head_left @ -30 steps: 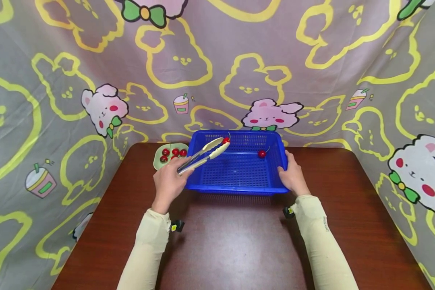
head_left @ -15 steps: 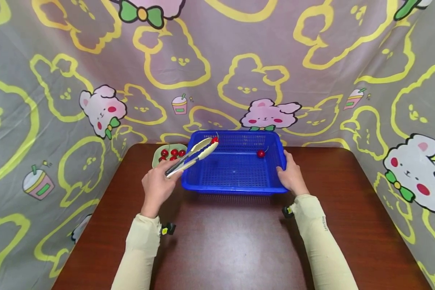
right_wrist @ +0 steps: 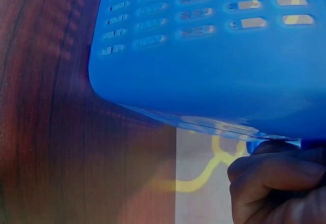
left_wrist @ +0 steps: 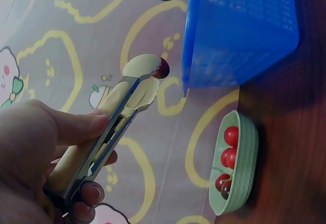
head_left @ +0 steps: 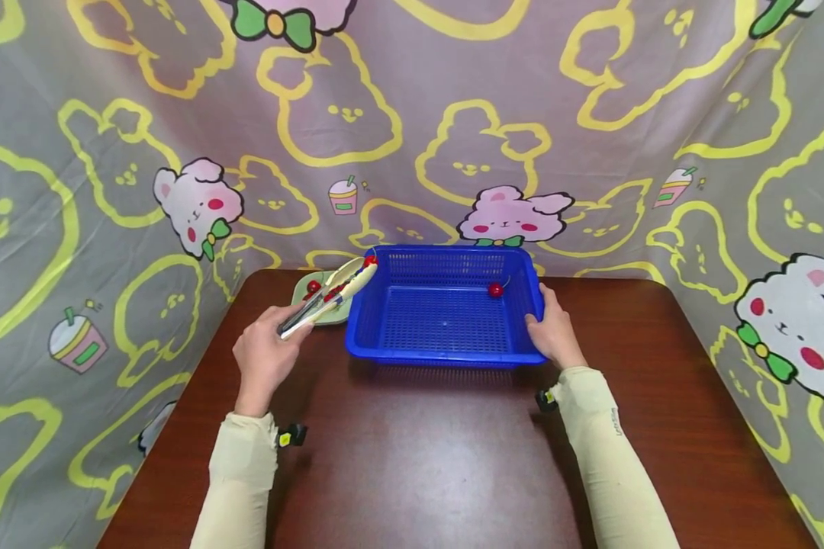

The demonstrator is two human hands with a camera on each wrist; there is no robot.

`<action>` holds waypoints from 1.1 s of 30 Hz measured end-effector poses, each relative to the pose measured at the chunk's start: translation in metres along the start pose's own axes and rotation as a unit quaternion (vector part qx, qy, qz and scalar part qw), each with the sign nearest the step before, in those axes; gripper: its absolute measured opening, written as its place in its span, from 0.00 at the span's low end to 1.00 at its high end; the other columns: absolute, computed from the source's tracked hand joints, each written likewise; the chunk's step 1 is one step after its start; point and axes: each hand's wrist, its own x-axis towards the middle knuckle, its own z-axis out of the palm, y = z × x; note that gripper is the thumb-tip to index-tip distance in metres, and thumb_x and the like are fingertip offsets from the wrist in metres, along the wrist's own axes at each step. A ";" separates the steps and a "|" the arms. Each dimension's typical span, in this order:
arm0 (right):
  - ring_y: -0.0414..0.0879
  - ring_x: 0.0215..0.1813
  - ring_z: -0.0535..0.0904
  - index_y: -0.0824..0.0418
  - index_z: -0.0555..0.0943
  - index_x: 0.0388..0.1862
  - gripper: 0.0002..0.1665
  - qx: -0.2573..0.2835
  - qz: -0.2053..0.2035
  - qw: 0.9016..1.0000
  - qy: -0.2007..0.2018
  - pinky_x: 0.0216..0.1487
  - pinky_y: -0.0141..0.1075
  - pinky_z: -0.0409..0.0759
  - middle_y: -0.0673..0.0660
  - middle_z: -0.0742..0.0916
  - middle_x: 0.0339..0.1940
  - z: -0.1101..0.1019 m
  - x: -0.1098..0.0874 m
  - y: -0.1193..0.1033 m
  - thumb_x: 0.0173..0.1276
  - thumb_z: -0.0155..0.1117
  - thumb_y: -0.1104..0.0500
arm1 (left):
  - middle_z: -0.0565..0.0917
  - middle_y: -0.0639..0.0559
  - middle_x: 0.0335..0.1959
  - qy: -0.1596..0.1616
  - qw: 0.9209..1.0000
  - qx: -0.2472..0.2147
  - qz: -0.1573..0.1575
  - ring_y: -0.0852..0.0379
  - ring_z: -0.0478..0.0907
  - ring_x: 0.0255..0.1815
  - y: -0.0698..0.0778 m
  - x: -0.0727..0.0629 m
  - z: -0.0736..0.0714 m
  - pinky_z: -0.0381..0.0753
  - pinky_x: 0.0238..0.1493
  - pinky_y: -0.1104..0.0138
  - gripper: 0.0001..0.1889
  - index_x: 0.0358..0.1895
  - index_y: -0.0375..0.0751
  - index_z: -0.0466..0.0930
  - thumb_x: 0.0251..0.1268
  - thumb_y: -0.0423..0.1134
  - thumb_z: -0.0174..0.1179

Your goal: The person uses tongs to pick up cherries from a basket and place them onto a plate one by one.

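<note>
My left hand (head_left: 266, 352) grips a pair of tongs (left_wrist: 109, 124) with cream tips and metal arms. A red cherry (left_wrist: 162, 68) is pinched between the tong tips, with its stem pointing up in the head view. The tips stand above the left rim of the blue plastic basket (head_left: 446, 357), and the tongs overlap the green dish (left_wrist: 248, 163) in the head view. Several cherries lie in that dish, partly hidden by the tongs from above. My right hand (head_left: 555, 329) holds the basket's right rim, its curled fingers (right_wrist: 270, 178) at the edge. Another cherry (head_left: 496, 290) lies inside the basket.
The brown wooden table (head_left: 439, 465) carries the basket and the dish near its back edge. A patterned cloth (head_left: 412, 122) with bears and rabbits hangs behind the table and along both sides.
My left hand has moved left with the tongs and the pinched cherry, from over the basket's inside to its left rim. The right hand and basket stay about where they were.
</note>
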 end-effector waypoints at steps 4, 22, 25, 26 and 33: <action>0.74 0.72 0.70 0.64 0.48 0.85 0.41 -0.004 0.000 1.000 -0.001 0.71 0.65 0.68 0.78 0.69 0.75 0.000 0.000 0.000 0.78 0.50 0.61 | 0.89 0.47 0.50 0.004 1.000 0.000 -0.009 0.40 0.84 0.43 -0.006 0.000 -0.006 0.73 0.40 0.46 0.21 0.59 0.52 0.87 0.62 0.46 0.74; 0.74 0.71 0.72 0.64 0.50 0.84 0.41 0.000 -0.003 1.000 0.002 0.70 0.65 0.69 0.79 0.70 0.74 0.000 -0.001 -0.001 0.78 0.51 0.62 | 0.87 0.43 0.51 0.015 0.998 0.033 -0.057 0.39 0.83 0.43 -0.037 -0.001 -0.017 0.72 0.40 0.46 0.21 0.61 0.51 0.86 0.65 0.46 0.71; 0.74 0.71 0.71 0.64 0.49 0.85 0.41 -0.001 -0.001 1.000 0.000 0.71 0.65 0.68 0.78 0.70 0.75 -0.001 -0.001 -0.002 0.78 0.51 0.62 | 0.87 0.43 0.51 0.012 0.997 0.034 -0.063 0.38 0.83 0.44 -0.041 -0.002 -0.016 0.72 0.41 0.45 0.21 0.61 0.50 0.86 0.65 0.46 0.72; 0.74 0.71 0.71 0.64 0.49 0.85 0.41 -0.001 0.000 1.000 -0.001 0.71 0.65 0.68 0.78 0.70 0.75 -0.001 -0.002 -0.002 0.78 0.51 0.62 | 0.87 0.43 0.51 0.009 0.997 0.034 -0.064 0.38 0.83 0.44 -0.042 -0.002 -0.016 0.73 0.41 0.45 0.21 0.61 0.50 0.86 0.65 0.47 0.72; 0.74 0.71 0.71 0.65 0.48 0.85 0.42 0.003 0.002 1.000 -0.005 0.71 0.65 0.68 0.79 0.69 0.75 -0.002 -0.001 -0.002 0.78 0.51 0.62 | 0.87 0.43 0.52 -0.021 0.997 0.040 -0.067 0.38 0.83 0.45 -0.051 -0.004 -0.011 0.73 0.41 0.45 0.21 0.61 0.51 0.85 0.66 0.48 0.71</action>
